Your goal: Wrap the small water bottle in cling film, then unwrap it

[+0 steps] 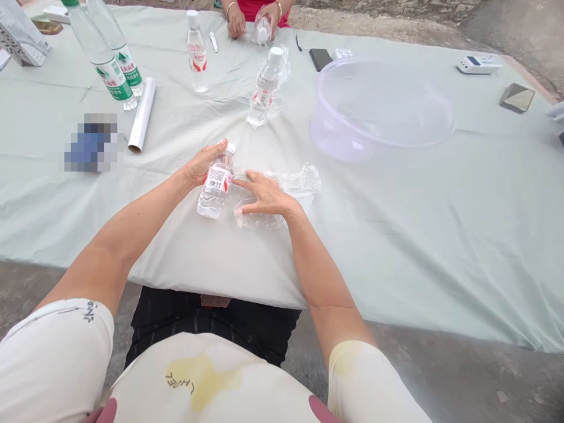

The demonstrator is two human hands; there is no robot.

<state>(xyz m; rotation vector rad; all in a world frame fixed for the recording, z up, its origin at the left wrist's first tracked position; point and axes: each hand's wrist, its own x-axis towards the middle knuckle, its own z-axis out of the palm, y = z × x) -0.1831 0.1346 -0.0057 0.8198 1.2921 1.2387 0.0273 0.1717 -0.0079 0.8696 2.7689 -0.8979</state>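
My left hand (206, 164) is wrapped round the upper part of a small water bottle (214, 189) with a white cap and a red and white label. The bottle leans a little to the right over the cloth. To its right, my right hand (267, 197) lies with fingers spread on a crumpled sheet of clear plastic wrap (306, 182). The fingertips of that hand come close to the bottle; whether they touch it I cannot tell. Beyond the hands, another small water bottle (264, 88) stands tilted with clear plastic about it.
A clear plastic basin (326, 138) stands at the right. Toward the back are a third small bottle (197, 56), a white roll (141, 117), two tall green-labelled bottles (112, 79) and a dark phone (321, 59). Across the table, another person's hands (253, 20) hold a bottle.
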